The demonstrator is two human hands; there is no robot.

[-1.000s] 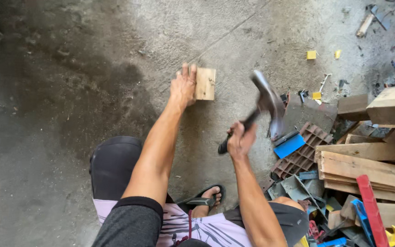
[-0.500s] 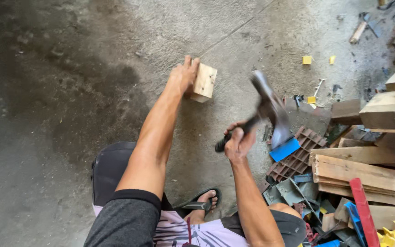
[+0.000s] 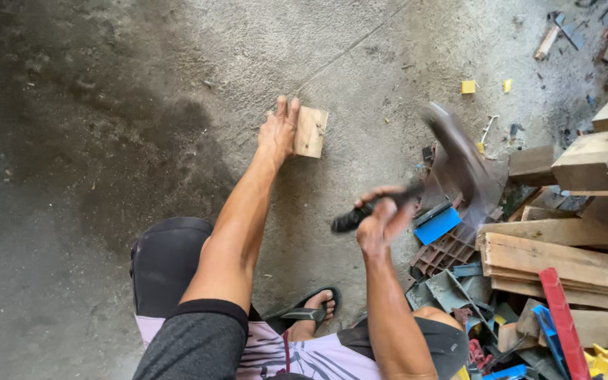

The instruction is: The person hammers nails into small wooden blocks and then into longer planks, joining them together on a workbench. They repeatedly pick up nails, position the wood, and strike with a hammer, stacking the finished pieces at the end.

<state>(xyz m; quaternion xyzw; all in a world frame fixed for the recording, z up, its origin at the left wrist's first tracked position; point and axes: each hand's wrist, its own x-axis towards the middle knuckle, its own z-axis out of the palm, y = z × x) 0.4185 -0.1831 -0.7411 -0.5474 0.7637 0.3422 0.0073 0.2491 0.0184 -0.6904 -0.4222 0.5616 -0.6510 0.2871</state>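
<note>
Wooden block (image 3: pixel 311 131), one, under left hand (image 3: pixel 278 132); right hand (image 3: pixel 380 224) grips one blurred, seemingly raised hammer (image 3: pixel 452 151).

Even, soft daylight, faint shadows; only the swinging hammer (image 3: pixel 459 158) is smeared by motion blur.

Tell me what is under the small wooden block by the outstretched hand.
The wooden block lies flat on the bare concrete floor, with the left hand pressing its left edge. Nothing shows beneath it; whatever lies between block and floor is covered by the block itself.
</note>
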